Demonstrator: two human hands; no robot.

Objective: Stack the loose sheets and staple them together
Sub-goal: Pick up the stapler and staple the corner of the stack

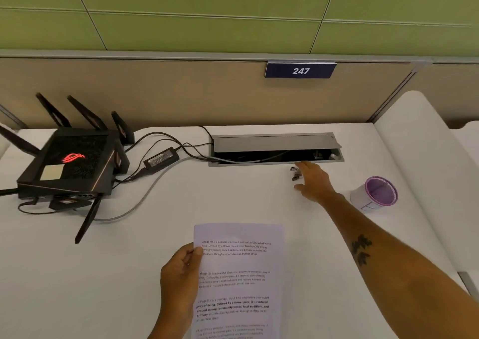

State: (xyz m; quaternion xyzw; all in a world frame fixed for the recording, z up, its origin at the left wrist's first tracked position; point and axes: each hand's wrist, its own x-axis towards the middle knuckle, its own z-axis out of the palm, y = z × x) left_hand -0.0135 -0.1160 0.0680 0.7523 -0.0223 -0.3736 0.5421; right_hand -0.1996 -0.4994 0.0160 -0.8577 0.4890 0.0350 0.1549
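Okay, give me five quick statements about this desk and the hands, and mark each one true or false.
1. The left hand grips the printed sheets at their left edge. True.
2. The right hand rests inside the purple mesh cup. False: it reaches out over the desk toward a small dark stapler near the cable box; the cup stands apart to its right.
3. The router shows a glowing red logo. True.
4. The sign on the partition reads 742. False: it reads 247.
5. The cable box lid is shut flat. False: it is raised, with cables running in.
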